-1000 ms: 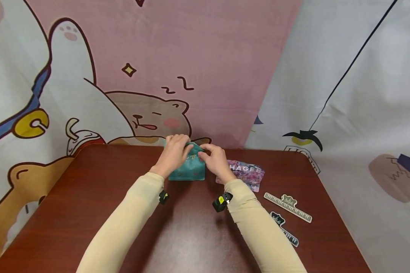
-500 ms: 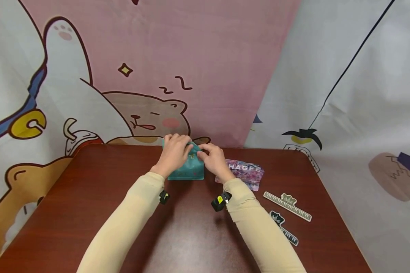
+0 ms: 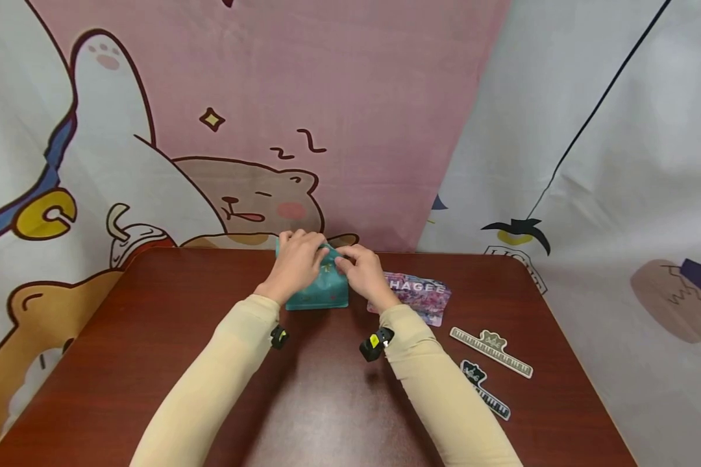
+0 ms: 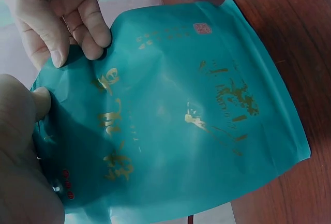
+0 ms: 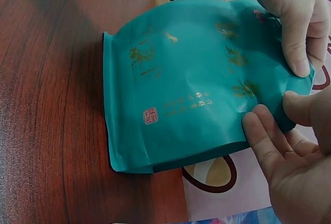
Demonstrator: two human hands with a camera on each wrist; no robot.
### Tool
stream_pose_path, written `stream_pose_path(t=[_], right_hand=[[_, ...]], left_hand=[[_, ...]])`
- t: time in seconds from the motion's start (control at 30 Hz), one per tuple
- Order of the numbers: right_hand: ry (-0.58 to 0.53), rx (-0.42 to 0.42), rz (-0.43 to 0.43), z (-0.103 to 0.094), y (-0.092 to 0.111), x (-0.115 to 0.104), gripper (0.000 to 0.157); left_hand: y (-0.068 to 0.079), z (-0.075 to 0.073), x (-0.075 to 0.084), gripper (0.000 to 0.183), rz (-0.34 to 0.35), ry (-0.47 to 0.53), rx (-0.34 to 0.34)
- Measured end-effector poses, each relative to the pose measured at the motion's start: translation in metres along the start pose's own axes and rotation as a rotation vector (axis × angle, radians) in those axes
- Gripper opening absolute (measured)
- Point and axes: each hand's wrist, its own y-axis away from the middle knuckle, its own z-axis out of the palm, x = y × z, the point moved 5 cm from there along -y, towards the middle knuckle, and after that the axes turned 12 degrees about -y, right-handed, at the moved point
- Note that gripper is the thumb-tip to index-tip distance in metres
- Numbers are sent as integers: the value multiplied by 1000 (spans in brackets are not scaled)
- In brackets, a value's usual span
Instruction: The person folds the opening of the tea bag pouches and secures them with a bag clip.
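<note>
Left hand (image 3: 295,263) and right hand (image 3: 366,274) gripping teal bag (image 3: 321,295), printed pouch (image 3: 422,301) alongside, beige clip (image 3: 492,351), black clip (image 3: 491,399)

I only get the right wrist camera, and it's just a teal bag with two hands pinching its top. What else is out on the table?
Observer: The head view shows two piano-key clips lying there, a cream clip and a black clip.

Operator: Ooh, piano ones! Is there any writing on stuff that isn't the bag?

Observer: Yes. A pink-and-purple packet, right of the teal bag in the head view, reads CHAGEE in the left wrist view.

Operator: And what sleeves does the person have?

Observer: Pale yellow ones: the left sleeve and the right sleeve both reach the wrists.
</note>
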Motion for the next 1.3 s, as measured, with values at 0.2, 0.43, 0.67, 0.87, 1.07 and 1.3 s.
stream_pose_path(t=[0.2, 0.43, 0.67, 0.87, 1.07, 1.3], right_hand=[[6, 7, -6, 1, 0, -2, 22], [51, 47, -42, 1, -1, -3, 18], [52, 74, -19, 0, -1, -4, 16], [-18, 78, 44, -1, 0, 0, 15], [-9, 88, 41, -2, -1, 0, 17], [-51, 87, 40, -2, 2, 2, 16]], left_hand=[[0, -1, 0, 14, 4, 16, 0], [1, -3, -1, 14, 12, 53, 4], [1, -4, -7, 17, -10, 107, -43], [2, -6, -13, 22, -31, 161, -43], [3, -7, -17, 22, -42, 223, -17], [6, -8, -24, 20, -53, 251, 68]])
